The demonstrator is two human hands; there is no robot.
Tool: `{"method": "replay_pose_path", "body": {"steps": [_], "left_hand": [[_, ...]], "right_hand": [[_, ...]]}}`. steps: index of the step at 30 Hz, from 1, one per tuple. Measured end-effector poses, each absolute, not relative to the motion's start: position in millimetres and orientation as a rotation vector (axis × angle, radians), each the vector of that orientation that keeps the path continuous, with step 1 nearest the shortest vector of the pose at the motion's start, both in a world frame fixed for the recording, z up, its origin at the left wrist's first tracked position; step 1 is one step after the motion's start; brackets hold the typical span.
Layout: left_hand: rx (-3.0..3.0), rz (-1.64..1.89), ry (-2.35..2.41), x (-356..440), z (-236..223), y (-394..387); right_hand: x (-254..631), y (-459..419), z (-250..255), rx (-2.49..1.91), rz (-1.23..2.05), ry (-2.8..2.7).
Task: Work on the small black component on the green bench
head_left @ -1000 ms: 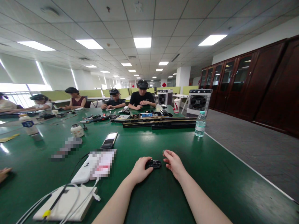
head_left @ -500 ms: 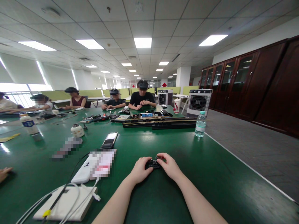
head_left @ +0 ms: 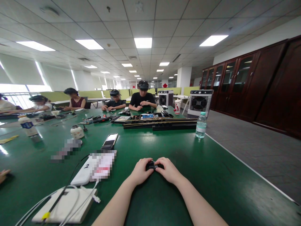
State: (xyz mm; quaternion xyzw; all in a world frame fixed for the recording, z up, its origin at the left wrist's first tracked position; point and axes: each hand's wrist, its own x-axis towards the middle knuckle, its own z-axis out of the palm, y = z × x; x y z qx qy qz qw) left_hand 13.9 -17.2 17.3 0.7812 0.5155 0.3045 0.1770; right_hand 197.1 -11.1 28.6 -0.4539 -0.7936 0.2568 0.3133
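A small black part (head_left: 152,165) lies on the green table (head_left: 211,175) just in front of me. My left hand (head_left: 140,171) is curled round its left end. My right hand (head_left: 168,169) covers its right end with fingers closed over it. Both hands rest on the tabletop and most of the part is hidden under the fingers.
To my left lie a white power bank (head_left: 82,173), a white pad with cables (head_left: 63,207) and a phone (head_left: 109,140). A water bottle (head_left: 201,125) stands at the right edge. Long black rails (head_left: 162,124) cross the table further back. Several people sit at the far end.
My right hand, which was open and beside the black part, has moved left and closed onto its right end. My left hand has stayed where it was.
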Motion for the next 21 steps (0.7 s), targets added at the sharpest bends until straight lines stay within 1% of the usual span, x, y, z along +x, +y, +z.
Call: {"method": "replay_pose_path", "body": {"steps": [21], "left_hand": [[2.216,0.848,1.477,14.9,19.9,-18.2]], "right_hand": [[199.2,-6.4,25.8,-1.217,0.715,-2.092]]}}
